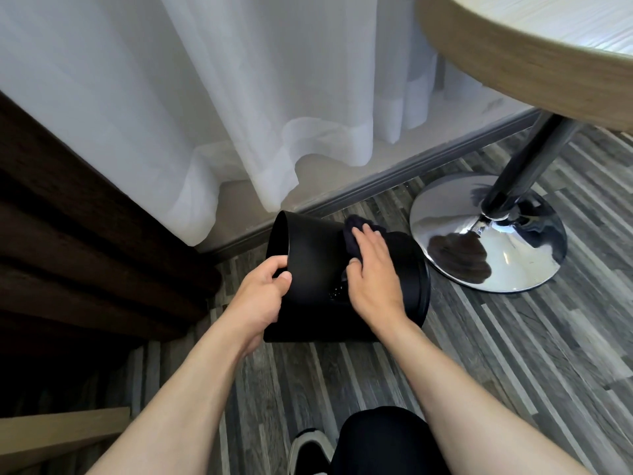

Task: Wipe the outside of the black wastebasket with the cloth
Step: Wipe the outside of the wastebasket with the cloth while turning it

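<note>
The black wastebasket (313, 269) lies tipped on its side on the floor, its open mouth turned left. My left hand (262, 296) grips the rim at the mouth, thumb outside and fingers inside. My right hand (371, 269) presses a dark cloth (352, 234) flat against the upper side of the basket, near its base end. Most of the cloth is hidden under the palm; only its bunched far edge shows past my fingertips.
A white sheer curtain (212, 114) hangs behind the basket. A dark curtain (68, 252) fills the left. A round table (513, 56) stands at the right on a pole with a chrome base (472, 265) close to the basket. My knee and shoe (308, 450) are at the bottom.
</note>
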